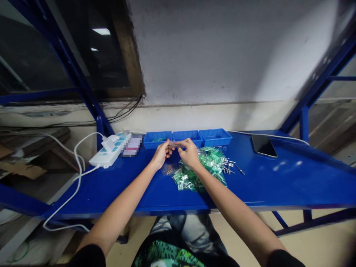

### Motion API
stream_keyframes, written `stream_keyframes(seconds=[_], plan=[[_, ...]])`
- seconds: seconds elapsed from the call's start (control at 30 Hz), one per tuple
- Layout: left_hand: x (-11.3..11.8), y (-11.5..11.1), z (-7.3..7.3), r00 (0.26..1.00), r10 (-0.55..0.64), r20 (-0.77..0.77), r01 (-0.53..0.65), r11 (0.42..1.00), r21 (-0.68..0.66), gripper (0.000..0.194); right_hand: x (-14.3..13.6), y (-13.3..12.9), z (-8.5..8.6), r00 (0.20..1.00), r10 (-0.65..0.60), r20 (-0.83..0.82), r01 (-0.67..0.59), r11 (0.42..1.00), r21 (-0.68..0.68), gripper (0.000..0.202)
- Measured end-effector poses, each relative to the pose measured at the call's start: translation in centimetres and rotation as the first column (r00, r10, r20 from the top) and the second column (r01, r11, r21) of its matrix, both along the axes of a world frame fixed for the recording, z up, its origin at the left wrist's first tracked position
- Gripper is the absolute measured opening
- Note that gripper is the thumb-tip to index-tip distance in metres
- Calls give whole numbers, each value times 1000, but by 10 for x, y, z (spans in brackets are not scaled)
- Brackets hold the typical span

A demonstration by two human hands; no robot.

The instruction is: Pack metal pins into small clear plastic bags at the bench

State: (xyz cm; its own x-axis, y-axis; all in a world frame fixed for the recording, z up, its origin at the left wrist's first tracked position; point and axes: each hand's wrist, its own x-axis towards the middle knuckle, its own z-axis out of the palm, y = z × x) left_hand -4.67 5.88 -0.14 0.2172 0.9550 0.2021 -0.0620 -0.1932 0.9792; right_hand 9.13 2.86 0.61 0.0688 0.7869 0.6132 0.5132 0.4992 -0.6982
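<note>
My left hand (pixel 162 153) and my right hand (pixel 189 151) meet at the front of the blue bins, their fingers closed on a small clear plastic bag (pixel 172 144). What the bag holds is too small to tell. Below my left hand lies another clear bag (pixel 169 169) with copper-coloured pieces. A heap of green-tinted plastic bags (pixel 213 161) with metal pieces spreads under and beside my right hand and forearm. Thin metal pins (pixel 228 165) stick out at the heap's right side.
Three blue bins (pixel 216 137) stand in a row at the back; the left one has green material inside. A white power strip (pixel 107 154) with cables is at the left. A phone (pixel 263 145) lies at the right on the blue table (pixel 292 178).
</note>
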Motion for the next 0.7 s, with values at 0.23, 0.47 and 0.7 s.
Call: stream_keyframes(seconds=[0.23, 0.47, 0.7], plan=[[0, -1, 0, 995, 101, 3, -101, 990, 96, 25, 2, 1, 0, 998, -30, -61, 25, 996, -89, 20], [6, -9, 7, 994, 103, -38, -87, 951, 297, 10, 1, 5, 1, 973, 13, -231, -60, 978, -199, 47], [4, -11, 6, 998, -17, -68, 29, 982, 185, 29, 0, 1, 4, 963, 42, -266, -80, 988, -134, 27]])
